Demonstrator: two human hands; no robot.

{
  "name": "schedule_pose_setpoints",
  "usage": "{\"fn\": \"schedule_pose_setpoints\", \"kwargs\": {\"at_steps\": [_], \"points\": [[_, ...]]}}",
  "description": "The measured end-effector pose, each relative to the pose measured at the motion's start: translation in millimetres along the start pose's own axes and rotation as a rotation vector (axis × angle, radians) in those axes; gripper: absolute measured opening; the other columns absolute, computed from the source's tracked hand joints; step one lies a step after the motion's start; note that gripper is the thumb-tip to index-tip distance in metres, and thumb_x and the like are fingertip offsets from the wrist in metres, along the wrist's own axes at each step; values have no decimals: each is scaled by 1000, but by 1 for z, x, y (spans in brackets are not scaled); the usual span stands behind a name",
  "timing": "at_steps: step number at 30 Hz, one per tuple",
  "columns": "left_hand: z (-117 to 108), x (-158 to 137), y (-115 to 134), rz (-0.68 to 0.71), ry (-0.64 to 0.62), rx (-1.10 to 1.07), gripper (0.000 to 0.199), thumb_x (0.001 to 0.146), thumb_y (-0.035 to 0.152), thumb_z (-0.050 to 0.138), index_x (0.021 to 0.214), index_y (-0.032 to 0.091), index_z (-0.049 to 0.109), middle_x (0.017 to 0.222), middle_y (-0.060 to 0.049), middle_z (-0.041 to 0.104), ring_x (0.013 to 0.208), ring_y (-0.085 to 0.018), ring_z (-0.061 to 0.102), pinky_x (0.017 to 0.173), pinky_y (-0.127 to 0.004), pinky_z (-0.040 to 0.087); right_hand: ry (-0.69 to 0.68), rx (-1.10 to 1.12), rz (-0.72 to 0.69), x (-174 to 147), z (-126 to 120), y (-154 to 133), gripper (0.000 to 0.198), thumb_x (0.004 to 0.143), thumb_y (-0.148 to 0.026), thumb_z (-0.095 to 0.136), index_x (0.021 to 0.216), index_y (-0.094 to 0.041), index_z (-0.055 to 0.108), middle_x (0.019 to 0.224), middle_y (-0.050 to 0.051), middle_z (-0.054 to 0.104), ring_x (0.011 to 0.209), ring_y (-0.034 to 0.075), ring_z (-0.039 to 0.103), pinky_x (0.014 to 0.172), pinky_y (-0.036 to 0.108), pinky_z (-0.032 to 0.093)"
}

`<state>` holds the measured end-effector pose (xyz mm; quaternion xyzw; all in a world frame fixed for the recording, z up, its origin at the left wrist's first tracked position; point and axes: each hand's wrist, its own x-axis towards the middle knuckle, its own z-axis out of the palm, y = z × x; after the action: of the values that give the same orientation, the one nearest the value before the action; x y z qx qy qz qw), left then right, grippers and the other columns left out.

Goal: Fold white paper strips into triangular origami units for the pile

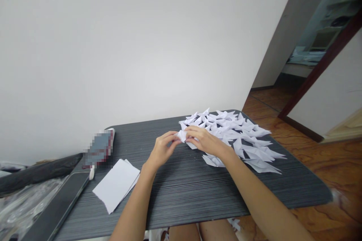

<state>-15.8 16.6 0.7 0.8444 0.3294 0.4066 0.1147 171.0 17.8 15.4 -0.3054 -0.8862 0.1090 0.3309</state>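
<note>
Between my two hands, just above the dark table, is a small folded white paper piece [182, 135]. My left hand [164, 150] pinches its left side between thumb and fingers. From the right, my right hand [203, 140] grips the other side, its fingers curled over the paper. Part of the fold is hidden by my fingertips. Right behind and beside my right hand spreads a pile of folded white paper shapes [226, 124] with pointed ends; my right forearm passes over some of them.
A stack of white paper sheets [117, 184] lies left on the dark table [195, 192]. Behind it are a blurred screen-like device [98, 148] with a white cable plug [92, 173] and a long dark panel [60, 207]. A white wall [141, 45] stands at the table's far edge.
</note>
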Motion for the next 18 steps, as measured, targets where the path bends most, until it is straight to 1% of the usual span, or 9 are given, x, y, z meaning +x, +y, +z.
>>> {"fn": "schedule_pose_setpoints", "kwargs": {"at_steps": [5, 9, 14, 18], "points": [[1, -1, 2, -5, 50, -23, 10, 77, 19, 49, 77, 15, 58, 87, -7, 62, 81, -14, 57, 72, -27, 45, 42, 58, 27, 1, 0, -1, 7, 79, -14, 48, 72, -16, 51, 82, 5, 54, 77, 16, 51, 71, 28, 40], [2, -2, 2, -20, 111, -24, 11, 77, 21, 50, 76, 16, 59, 85, -7, 64, 80, -15, 59, 73, -28, 46, 74, 101, 50, 1, -1, 0, 11, 79, -19, 50, 68, -15, 50, 73, 3, 52, 67, 13, 48, 64, 24, 39], [2, -2, 3, -118, 140, -101, 13, 76, 23, 50, 75, 15, 60, 82, -7, 65, 76, -16, 60, 71, -27, 47, 117, 157, 88, 1, -1, 2, 16, 77, -26, 52, 67, -14, 51, 70, 2, 53, 64, 11, 47, 61, 23, 38], [2, -2, 5, -181, 140, -191, 14, 76, 23, 50, 75, 13, 60, 77, -6, 64, 68, -14, 59, 65, -25, 48, 151, 229, 117, 1, -1, 2, 17, 76, -28, 54, 65, -14, 51, 67, 1, 52, 63, 10, 48, 60, 22, 38]]}}
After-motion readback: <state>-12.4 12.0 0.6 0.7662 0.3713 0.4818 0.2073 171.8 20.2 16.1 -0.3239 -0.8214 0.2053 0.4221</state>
